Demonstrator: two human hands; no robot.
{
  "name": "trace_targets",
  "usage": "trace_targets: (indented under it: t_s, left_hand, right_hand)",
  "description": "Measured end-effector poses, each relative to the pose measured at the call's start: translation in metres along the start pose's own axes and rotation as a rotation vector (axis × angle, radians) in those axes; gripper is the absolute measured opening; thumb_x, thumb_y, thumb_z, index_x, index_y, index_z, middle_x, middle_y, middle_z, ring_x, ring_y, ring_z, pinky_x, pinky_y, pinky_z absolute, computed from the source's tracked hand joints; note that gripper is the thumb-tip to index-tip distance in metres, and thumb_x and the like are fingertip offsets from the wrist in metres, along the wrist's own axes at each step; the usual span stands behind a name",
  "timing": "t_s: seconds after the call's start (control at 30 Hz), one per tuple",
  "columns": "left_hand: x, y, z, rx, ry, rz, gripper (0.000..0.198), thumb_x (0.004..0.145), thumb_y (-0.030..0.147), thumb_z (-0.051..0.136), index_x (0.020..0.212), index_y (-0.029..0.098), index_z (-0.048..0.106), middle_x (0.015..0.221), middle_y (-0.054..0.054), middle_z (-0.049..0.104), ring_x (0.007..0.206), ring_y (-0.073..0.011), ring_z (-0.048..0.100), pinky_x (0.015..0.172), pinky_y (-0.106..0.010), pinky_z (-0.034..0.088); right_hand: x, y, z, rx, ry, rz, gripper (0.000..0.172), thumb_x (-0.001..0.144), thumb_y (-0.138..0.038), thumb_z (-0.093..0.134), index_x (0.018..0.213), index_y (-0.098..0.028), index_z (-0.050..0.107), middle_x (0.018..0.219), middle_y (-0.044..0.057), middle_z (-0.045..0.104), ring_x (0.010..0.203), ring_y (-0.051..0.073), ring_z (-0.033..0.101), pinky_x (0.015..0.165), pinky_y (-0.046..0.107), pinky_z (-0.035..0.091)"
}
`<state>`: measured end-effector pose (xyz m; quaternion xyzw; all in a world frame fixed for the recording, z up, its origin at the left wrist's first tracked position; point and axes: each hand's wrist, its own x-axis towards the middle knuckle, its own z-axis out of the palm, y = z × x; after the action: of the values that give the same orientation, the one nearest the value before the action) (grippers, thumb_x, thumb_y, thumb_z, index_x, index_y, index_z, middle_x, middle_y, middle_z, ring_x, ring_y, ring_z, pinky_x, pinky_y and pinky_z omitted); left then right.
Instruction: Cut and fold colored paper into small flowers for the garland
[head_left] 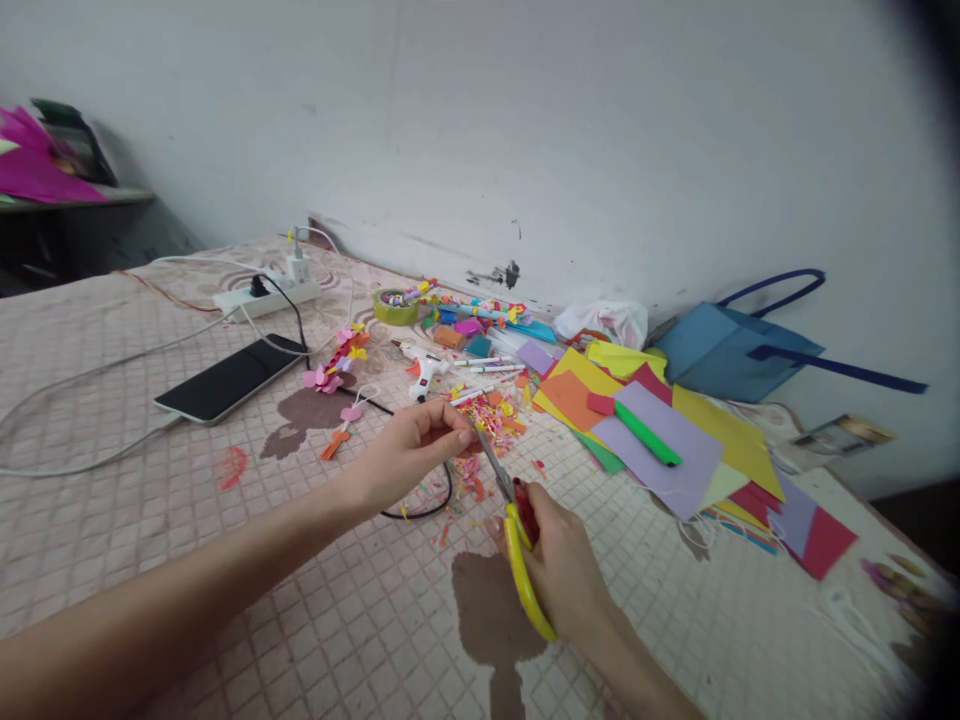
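Note:
My right hand is closed on the handles of yellow-and-red scissors, whose blades point up and away to the left. At the blade tips, my left hand is closed in a pinch. What sits between its fingers is too small to make out. Just beyond the hands lies a heap of small coloured paper scraps. A white glue gun rests behind my left hand, its black cord curving beneath that hand. To the left lie strung paper flowers and an orange-and-pink paper piece on string.
Left on the patterned cloth are a black-screened tablet and a white power strip with cables. Coloured paper sheets, a green cutter and a blue bag lie right. Green tape sits near the wall.

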<state>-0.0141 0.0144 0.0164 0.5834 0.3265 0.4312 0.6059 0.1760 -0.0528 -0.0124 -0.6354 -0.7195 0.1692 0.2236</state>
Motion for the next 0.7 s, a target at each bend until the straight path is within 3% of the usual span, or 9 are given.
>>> trace_targets:
  t_s: [0.43,0.7]
  left_hand:
    - [0.005,0.004,-0.011,-0.004,-0.091,-0.012,0.011,0.079,0.023,0.059,0.075,0.013,0.055,0.077,-0.002,0.062,0.078,-0.0129,0.061,0.079,-0.029,0.046]
    - [0.009,-0.001,-0.02,-0.083,-0.104,-0.06,0.013,0.078,0.024,0.062,0.076,0.014,0.055,0.086,-0.006,0.067,0.084,-0.0141,0.063,0.084,-0.032,0.046]
  right_hand:
    - [0.0,-0.001,0.001,0.032,-0.042,0.035,0.021,0.078,-0.037,0.053,0.072,-0.02,0.044,0.061,-0.001,0.053,0.053,0.014,0.045,0.052,0.024,0.032]
    - [0.003,0.006,0.0,0.215,-0.147,0.014,0.027,0.081,-0.042,0.049,0.067,-0.02,0.041,0.058,-0.004,0.046,0.051,0.011,0.04,0.047,0.021,0.031]
